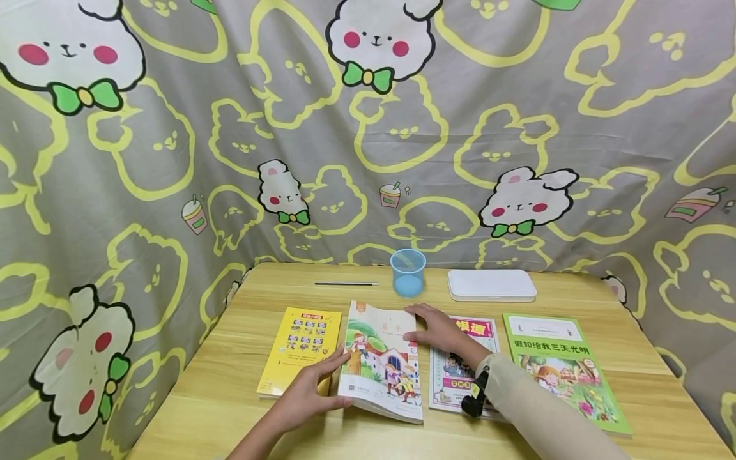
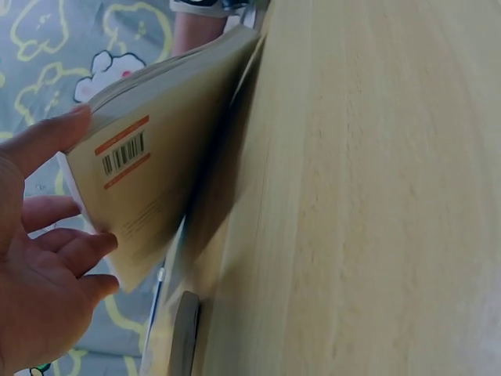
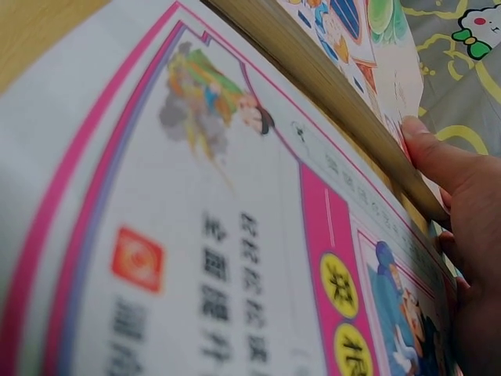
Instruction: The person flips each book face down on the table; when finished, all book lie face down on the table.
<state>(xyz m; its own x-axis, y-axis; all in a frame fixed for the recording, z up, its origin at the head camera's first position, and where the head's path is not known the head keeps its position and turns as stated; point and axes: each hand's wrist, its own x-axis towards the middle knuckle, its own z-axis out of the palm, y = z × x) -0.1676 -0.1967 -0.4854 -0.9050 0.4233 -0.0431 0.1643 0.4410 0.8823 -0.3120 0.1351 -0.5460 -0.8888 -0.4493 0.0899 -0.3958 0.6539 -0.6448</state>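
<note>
A paperback storybook [image 1: 382,361] with a picture of children and a house on its cover is held between both hands. My left hand [image 1: 307,393] grips its left side, thumb near the lower front corner. In the left wrist view the book's back cover [image 2: 168,168] with a barcode is lifted at a slant off the table, fingertips against it. At the upper right edge my right hand [image 1: 439,329] holds the book, its thumb on the cover in the right wrist view. A pink-bordered book [image 1: 445,390] lies partly under the right forearm.
A yellow book [image 1: 299,348] lies to the left, a green book [image 1: 566,370] to the right. Along the back of the wooden table [image 1: 195,409] are a pen [image 1: 347,283], a blue mesh cup [image 1: 408,275] and a white case [image 1: 491,285]. A patterned curtain [image 1: 368,140] hangs behind.
</note>
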